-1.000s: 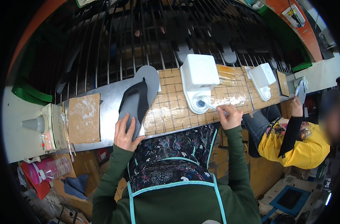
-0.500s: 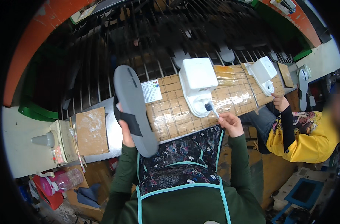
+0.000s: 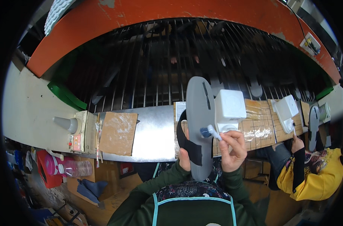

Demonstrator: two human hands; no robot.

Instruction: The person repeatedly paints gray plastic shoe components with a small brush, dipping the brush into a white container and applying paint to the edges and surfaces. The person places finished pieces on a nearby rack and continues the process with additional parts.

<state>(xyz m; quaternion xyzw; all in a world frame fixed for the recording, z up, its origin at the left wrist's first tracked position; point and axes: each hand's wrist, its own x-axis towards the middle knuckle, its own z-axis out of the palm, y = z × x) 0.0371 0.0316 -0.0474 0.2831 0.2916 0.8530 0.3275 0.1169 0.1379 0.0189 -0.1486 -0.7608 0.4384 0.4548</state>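
Thumb and fingers of the right hand point(image 3: 233, 150) pinch a brush point(image 3: 213, 132), its dark bristles at the grey face of a sandal point(image 3: 201, 113); whether they touch I cannot tell. The left hand point(image 3: 184, 159) grasps the sandal low on its left side, thumb beside the black strap point(image 3: 190, 148), other fingers hidden. Hard pressing could twist the sandal, since one low grip steadies it, and a slip might smear the strap. The sandal is raised over the near edge of the desk point(image 3: 154, 132), left of a white container point(image 3: 230, 103); its long axis runs away from the person, far end toward the rods point(image 3: 145, 97), grey face turned upward.
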